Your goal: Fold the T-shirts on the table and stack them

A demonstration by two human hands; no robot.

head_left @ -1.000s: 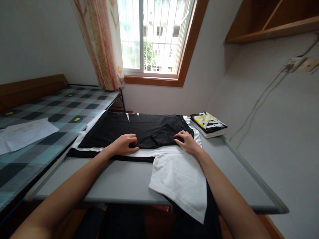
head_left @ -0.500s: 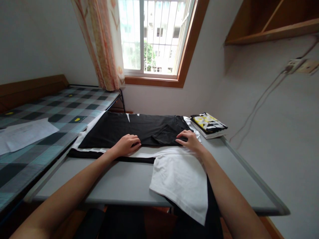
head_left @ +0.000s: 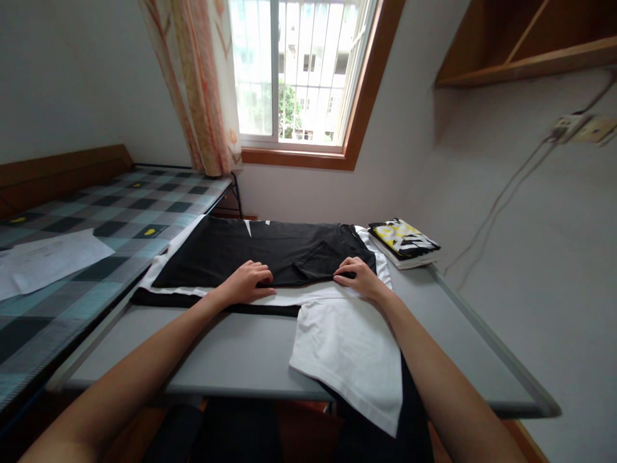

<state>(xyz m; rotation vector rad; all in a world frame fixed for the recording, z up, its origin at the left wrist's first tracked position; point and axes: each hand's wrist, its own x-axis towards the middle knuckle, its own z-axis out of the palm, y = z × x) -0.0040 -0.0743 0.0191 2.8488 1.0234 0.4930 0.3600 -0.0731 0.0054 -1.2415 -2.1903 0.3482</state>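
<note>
A black T-shirt (head_left: 231, 254), partly folded, lies across the table on top of a white T-shirt (head_left: 347, 341), whose sleeve hangs over the front edge. My left hand (head_left: 248, 281) rests at the near edge of the black shirt; its fingers curve over the fabric and the thumb stays apart on the white cloth. At the black shirt's near right corner, beside its folded sleeve, my right hand (head_left: 359, 276) is closed with thumb and fingertips together on the edge. More black cloth shows under the white shirt.
A folded stack of clothes (head_left: 405, 241) with a yellow, black and white print sits at the table's back right. To the left is a bed (head_left: 183, 199) with papers (head_left: 58, 257) on it. The grey table (head_left: 231, 350) ends near my body.
My right hand has shifted slightly left and its fingers have closed at the black shirt's edge. The left thumb has moved out from the fingers.
</note>
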